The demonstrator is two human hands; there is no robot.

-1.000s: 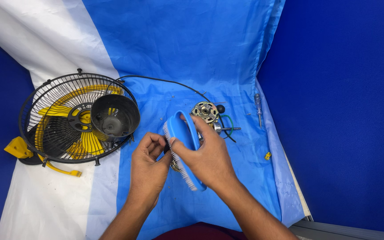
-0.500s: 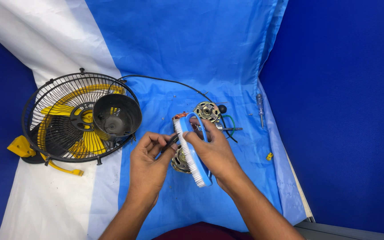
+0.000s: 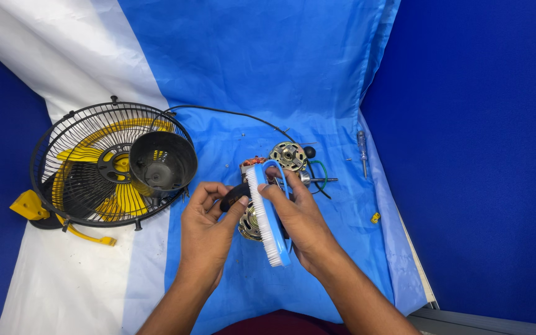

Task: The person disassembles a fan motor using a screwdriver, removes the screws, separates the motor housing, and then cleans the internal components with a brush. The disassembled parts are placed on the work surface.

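The blue scrub brush (image 3: pixel 269 214) is held above the blue cloth (image 3: pixel 268 80), between the 2 hands and just in front of the motor parts (image 3: pixel 288 155). It stands on edge, its white bristles (image 3: pixel 260 217) facing the left hand. The body is moulded plastic with a loop handle: judged light and stiff, with only the bristles yielding. The plastic back is smooth and may slip, so the loop handle and the long edges are the sound places to grip.

The right hand (image 3: pixel 302 220) is closed around the back of the brush, fingers curled over its upper end near the loop, wrist angled inward. The left hand (image 3: pixel 209 226) is closed on a dark handle-like object (image 3: pixel 234 197); its tip is hidden behind the brush, so its kind cannot be told with certainty. A metal motor part (image 3: pixel 249 226) sits just behind the bristles, partly hidden.

Both forearms rise from the lower edge and converge at the centre. A black and yellow fan (image 3: pixel 103 167) lies well to the left, and a screwdriver (image 3: pixel 362 152) lies apart to the right.
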